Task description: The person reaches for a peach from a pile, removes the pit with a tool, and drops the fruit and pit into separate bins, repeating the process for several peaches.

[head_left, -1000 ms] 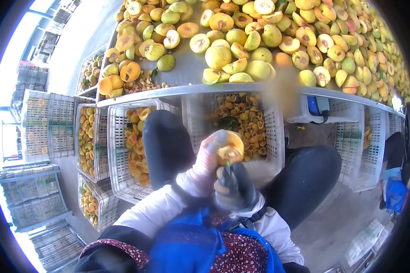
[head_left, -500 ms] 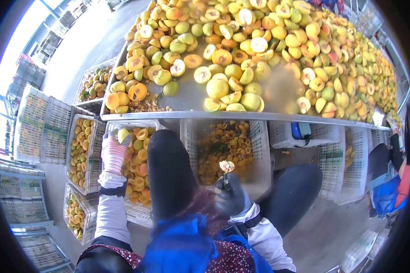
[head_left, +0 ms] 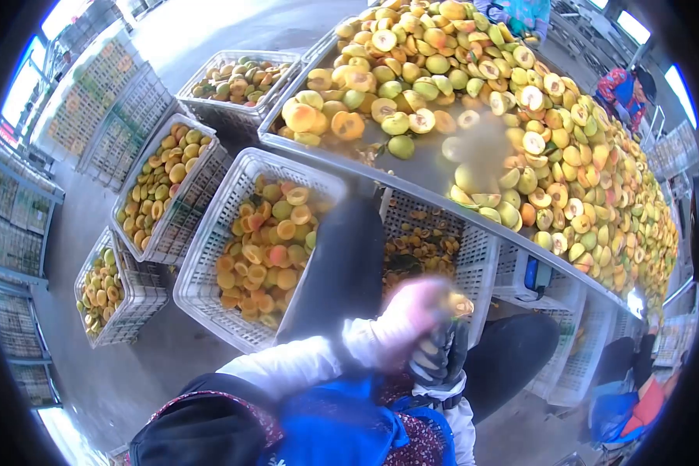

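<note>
1. Head view, left: white crate [head_left: 210, 229] of peach halves [head_left: 268, 248] on the floor, beside the left knee.
2. Centre: left hand [head_left: 412, 309] in a pink glove and right hand [head_left: 439, 356] in a dark glove meet over the lap. A peach piece [head_left: 459, 304] shows at their tips. Blur: cannot tell which grips it.
3. Right: tabletop [head_left: 423, 169] heaped with peaches.
4. Risk: fast handling could let the piece slip and miss the pit crate [head_left: 474, 260].
5. Versus 0.5 s ago: left hand has returned from the halves crate to the right hand.
</note>
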A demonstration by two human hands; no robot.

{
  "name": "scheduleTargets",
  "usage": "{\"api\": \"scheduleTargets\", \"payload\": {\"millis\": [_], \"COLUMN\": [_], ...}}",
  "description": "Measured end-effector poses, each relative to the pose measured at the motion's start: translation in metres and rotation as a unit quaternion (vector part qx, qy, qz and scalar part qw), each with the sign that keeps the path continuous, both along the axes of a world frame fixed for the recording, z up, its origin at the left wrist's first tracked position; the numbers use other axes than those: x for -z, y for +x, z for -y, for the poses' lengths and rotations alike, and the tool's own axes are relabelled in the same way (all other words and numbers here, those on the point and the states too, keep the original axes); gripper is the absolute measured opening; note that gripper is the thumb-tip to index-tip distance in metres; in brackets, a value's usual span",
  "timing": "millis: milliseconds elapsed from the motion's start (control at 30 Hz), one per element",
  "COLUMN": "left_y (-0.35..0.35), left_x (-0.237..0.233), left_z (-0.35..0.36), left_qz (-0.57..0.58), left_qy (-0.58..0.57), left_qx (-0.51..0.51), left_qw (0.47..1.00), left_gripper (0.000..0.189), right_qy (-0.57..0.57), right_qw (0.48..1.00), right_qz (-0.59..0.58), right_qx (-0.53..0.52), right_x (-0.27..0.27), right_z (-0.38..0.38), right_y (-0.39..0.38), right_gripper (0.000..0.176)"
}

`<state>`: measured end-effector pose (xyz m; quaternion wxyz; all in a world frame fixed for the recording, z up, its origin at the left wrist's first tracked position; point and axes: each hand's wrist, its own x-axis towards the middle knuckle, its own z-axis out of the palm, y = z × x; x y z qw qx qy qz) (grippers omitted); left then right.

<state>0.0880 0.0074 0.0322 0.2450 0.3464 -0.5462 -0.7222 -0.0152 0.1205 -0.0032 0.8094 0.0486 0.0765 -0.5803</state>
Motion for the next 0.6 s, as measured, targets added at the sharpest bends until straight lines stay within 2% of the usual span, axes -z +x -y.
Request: {"api": "scheduleTargets", "payload": {"millis": [67, 100, 200, 233, 267, 300, 333, 400, 467, 533, 567, 600], "left_y": [0.004, 0.008, 0.011, 0.014, 0.016, 0.017, 0.020, 0.017, 0.007, -0.007, -0.014, -0.021], "left_x": [0.011, -0.001, 0.004, 0.005, 0.005, -0.001, -0.001, -0.007, 0.007, 0.012, 0.023, 0.038], "left_z": [-0.003, -0.003, -0.008, -0.008, -0.007, -0.002, 0.002, 0.010, 0.018, 0.035, 0.039, 0.043], "left_qz": [0.046, 0.081, 0.048, 0.003, -0.043, -0.019, 0.003, 0.059, 0.062, 0.110, 0.161, 0.208], "left_qy": [-0.042, -0.057, -0.100, -0.090, -0.079, -0.126, -0.031, 0.012, 0.022, 0.071, -0.084, -0.238], "left_qx": [-0.032, -0.039, -0.072, -0.065, -0.056, -0.045, -0.009, 0.011, 0.021, 0.104, 0.111, 0.112], "left_qw": [0.998, 0.994, 0.991, 0.994, 0.994, 0.991, 0.999, 0.998, 0.998, 0.986, 0.977, 0.942], "left_gripper": [0.015, 0.016, 0.017, 0.017, 0.018, 0.020, 0.020, 0.020, 0.026, 0.026, 0.027, 0.027], "right_qy": [-0.034, -0.048, -0.022, 0.056, 0.032, 0.009, -0.016, 0.038, 0.040, 0.049, 0.046, 0.065], "right_qw": [0.999, 0.998, 0.996, 0.995, 0.998, 0.998, 0.995, 0.995, 0.992, 0.984, 0.991, 0.968], "right_qz": [0.039, 0.033, 0.077, -0.073, -0.050, -0.026, -0.002, 0.002, 0.005, -0.114, -0.091, -0.242], "right_qx": [-0.018, -0.014, 0.035, 0.036, -0.013, -0.060, -0.103, -0.095, -0.122, -0.127, -0.089, 0.006], "right_x": [0.006, 0.007, 0.012, 0.007, 0.012, 0.021, 0.027, 0.039, 0.041, 0.020, 0.039, 0.042], "right_z": [0.005, 0.006, 0.015, 0.014, 0.014, 0.014, 0.013, 0.012, 0.017, 0.022, 0.022, 0.026], "right_y": [0.004, 0.007, 0.011, 0.009, 0.007, 0.004, 0.001, -0.001, -0.001, 0.005, 0.001, 0.000], "right_gripper": [0.055, 0.054, 0.051, 0.054, 0.055, 0.055, 0.055, 0.051, 0.050, 0.051, 0.046, 0.047]}}
